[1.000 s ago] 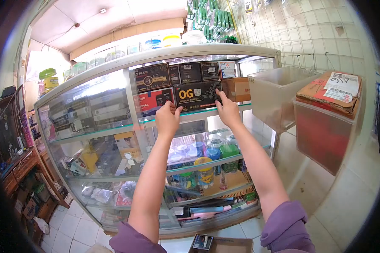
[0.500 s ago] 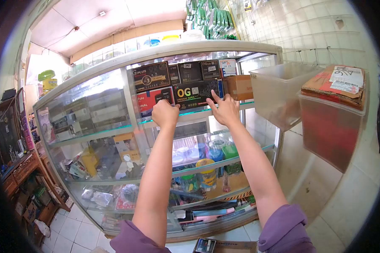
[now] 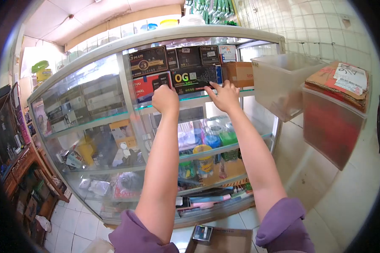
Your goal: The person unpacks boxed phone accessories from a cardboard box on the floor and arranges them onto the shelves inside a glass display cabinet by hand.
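Observation:
A black box marked "OG" [image 3: 194,83] stands on the upper shelf of a glass display case, below a row of other black boxes. My right hand [image 3: 224,97] is at its lower right corner, fingers spread, with the thumb and index finger close to its front face. At the lower left corner is my left hand [image 3: 165,100], its fingers curled in front of a red and blue box [image 3: 144,87]. The left fingertips are hidden, so I cannot tell whether they grip anything. A brown cardboard box [image 3: 237,75] sits just right of the OG box.
The display case frame [image 3: 127,80] surrounds the opening. Lower shelves hold jars with coloured lids, including a yellow-lidded jar [image 3: 203,158]. To the right are a translucent bin [image 3: 278,80] and another bin [image 3: 333,130] topped with cardboard. An open carton [image 3: 230,240] lies on the floor.
The view has tilted down slightly. The OG box appears a little deeper on the shelf. My right hand's fingers have slid down from its face toward the lower corner.

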A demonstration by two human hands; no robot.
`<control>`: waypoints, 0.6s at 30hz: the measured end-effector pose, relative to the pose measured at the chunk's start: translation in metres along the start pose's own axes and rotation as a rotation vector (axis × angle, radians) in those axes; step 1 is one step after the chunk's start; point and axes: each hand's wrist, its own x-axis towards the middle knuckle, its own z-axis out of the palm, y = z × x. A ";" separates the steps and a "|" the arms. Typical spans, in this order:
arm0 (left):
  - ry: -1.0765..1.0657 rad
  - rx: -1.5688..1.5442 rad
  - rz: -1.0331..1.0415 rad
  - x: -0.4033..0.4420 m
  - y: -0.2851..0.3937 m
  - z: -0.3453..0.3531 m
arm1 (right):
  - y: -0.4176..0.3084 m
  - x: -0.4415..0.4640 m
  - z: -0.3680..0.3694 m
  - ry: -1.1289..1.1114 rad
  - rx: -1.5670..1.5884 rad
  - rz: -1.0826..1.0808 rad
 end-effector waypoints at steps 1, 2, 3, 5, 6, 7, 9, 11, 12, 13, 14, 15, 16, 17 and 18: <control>0.078 -0.053 0.122 -0.003 -0.003 0.002 | 0.003 -0.002 0.002 0.012 0.030 -0.036; 0.148 -0.101 0.238 -0.010 -0.009 0.004 | 0.007 -0.007 0.004 -0.021 0.025 -0.029; 0.157 -0.153 0.322 -0.016 -0.016 0.005 | 0.013 -0.011 0.007 0.026 0.059 -0.108; 0.155 -0.208 0.450 -0.037 -0.034 -0.001 | 0.022 -0.034 0.005 0.133 0.078 -0.269; 0.184 -0.283 0.598 -0.053 -0.045 -0.005 | 0.020 -0.055 -0.004 0.166 0.156 -0.289; 0.181 -0.294 0.630 -0.075 -0.051 -0.013 | 0.020 -0.081 -0.011 0.219 0.165 -0.286; 0.005 -0.390 0.553 -0.129 -0.068 -0.036 | 0.024 -0.149 -0.017 0.231 0.168 -0.259; -0.076 -0.367 0.512 -0.190 -0.097 -0.057 | 0.028 -0.226 -0.017 0.209 0.206 -0.119; -0.107 -0.363 0.487 -0.222 -0.116 -0.063 | 0.029 -0.264 -0.014 0.188 0.236 -0.100; -0.171 -0.400 0.415 -0.256 -0.140 -0.059 | 0.031 -0.303 -0.010 0.169 0.266 -0.082; -0.230 -0.438 0.342 -0.291 -0.164 -0.052 | 0.032 -0.344 -0.002 0.104 0.275 -0.014; -0.318 -0.505 0.198 -0.326 -0.184 -0.051 | 0.034 -0.388 0.011 0.038 0.283 0.055; -0.406 -0.566 0.050 -0.361 -0.204 -0.052 | 0.035 -0.431 0.026 -0.047 0.283 0.097; -0.435 -0.541 -0.039 -0.398 -0.225 -0.045 | 0.037 -0.470 0.039 -0.131 0.282 0.135; -0.461 -0.514 -0.127 -0.436 -0.249 -0.035 | 0.034 -0.502 0.046 -0.257 0.331 0.165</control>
